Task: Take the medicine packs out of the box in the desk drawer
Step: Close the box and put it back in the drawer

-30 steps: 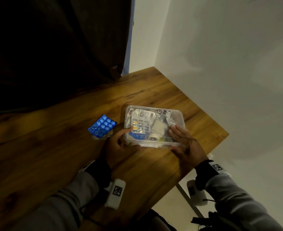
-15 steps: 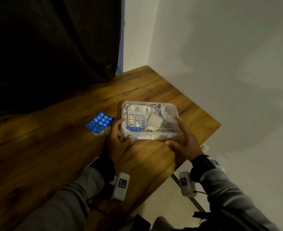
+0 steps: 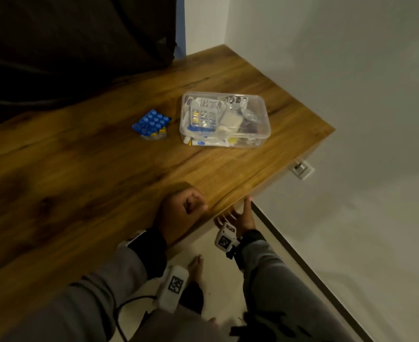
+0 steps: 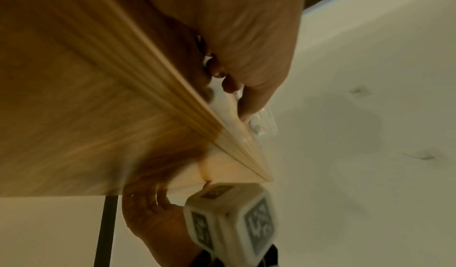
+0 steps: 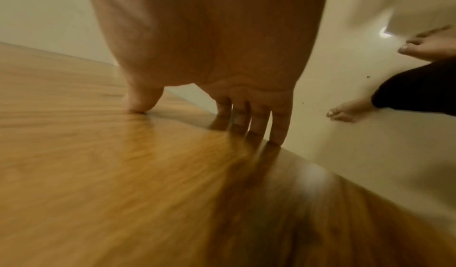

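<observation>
Seemingly barely begun: got one blue blister pack (image 3: 151, 124) out beside the full clear box (image 3: 224, 119), upper centre; left hand (image 3: 179, 213) clenched empty, right hand (image 3: 243, 218) straight-fingered below the desk (image 3: 80, 169) edge.

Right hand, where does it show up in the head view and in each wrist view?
Head: right hand low centre, fingers reaching under the desk edge.
Left wrist: the hand at bottom centre, below the wood.
Right wrist: the hand fills the top, fingertips on wood.
Shared landmark: the desk's wooden edge.
</observation>
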The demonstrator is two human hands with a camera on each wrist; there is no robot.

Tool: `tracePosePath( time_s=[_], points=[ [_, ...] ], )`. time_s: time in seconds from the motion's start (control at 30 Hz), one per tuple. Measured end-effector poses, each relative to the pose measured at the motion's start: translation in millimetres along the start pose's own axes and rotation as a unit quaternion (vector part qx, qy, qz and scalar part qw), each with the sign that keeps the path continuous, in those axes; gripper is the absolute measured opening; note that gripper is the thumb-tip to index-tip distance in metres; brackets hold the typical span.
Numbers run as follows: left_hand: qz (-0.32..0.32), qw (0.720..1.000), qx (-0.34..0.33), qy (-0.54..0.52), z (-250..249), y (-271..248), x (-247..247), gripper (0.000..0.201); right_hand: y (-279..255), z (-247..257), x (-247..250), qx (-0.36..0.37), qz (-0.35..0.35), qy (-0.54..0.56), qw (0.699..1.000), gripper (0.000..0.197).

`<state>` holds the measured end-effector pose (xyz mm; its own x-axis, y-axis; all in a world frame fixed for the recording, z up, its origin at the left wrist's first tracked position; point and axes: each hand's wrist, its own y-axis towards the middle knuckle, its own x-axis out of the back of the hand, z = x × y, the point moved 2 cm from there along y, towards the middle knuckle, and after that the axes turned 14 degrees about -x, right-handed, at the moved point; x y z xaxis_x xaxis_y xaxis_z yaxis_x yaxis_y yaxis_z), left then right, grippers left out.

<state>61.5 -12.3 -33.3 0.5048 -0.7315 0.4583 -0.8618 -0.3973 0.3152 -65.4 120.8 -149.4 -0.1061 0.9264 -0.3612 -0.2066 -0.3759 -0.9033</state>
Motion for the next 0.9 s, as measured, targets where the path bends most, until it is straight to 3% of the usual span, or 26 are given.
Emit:
tracePosePath(
  time_s=[0.07,0.17,0.3,0.37,0.43,0.5,0.57,0.6,0.67,0.77,0.9],
  points=[
    [0.018,1.0,-0.004,0.001,-3.7,-10.2,-1.0,0.01,18.8,-3.0,15.4,0.043,-0.009,-0.028,0.999,0.109],
    [0.016,1.0,0.008,-0.002,-9.7,-15.7,0.1,0.01,6.4,-8.9,23.0,0.061,0.006,-0.072,0.996,0.108],
    [0.009,0.999,0.042,-0.016,-15.0,-15.8,-0.1,0.01,-32.9,-20.1,44.5,0.064,0.003,-0.067,0.996,0.084],
    [0.011,0.998,0.056,-0.027,-17.7,-13.3,2.3,0.015,-50.1,-18.5,66.2,0.11,-0.074,-0.062,0.989,0.067],
    [0.005,0.996,0.067,-0.05,-19.3,-3.2,8.3,0.018,-76.8,-4.0,83.2,0.234,-0.219,-0.025,0.947,0.055],
    [-0.009,0.997,0.069,-0.044,-16.5,17.8,18.8,0.019,-118.9,25.6,81.5,0.41,-0.313,-0.013,0.857,0.044],
    [-0.031,0.997,0.063,0.012,-11.3,51.8,34.4,0.028,-155.4,64.0,60.9,0.534,-0.327,-0.059,0.777,0.038],
    [-0.049,0.996,0.055,0.05,-8.9,71.2,43.0,0.031,-164.6,84.8,47.3,0.561,-0.31,-0.088,0.762,0.036],
    [-0.092,0.99,0.031,0.105,-8.5,109.2,58.1,0.032,-172.5,123.4,8.6,0.555,-0.238,-0.16,0.781,0.036],
    [-0.113,0.986,0.052,0.107,-14.0,145.3,68.2,0.033,-161.4,158.5,-51.2,0.431,-0.21,-0.278,0.832,0.052],
    [-0.087,0.983,0.159,-0.014,11.9,166.1,61.5,0.027,-130.9,177.0,-84.4,0.306,-0.257,-0.399,0.825,0.059]
  ],
)
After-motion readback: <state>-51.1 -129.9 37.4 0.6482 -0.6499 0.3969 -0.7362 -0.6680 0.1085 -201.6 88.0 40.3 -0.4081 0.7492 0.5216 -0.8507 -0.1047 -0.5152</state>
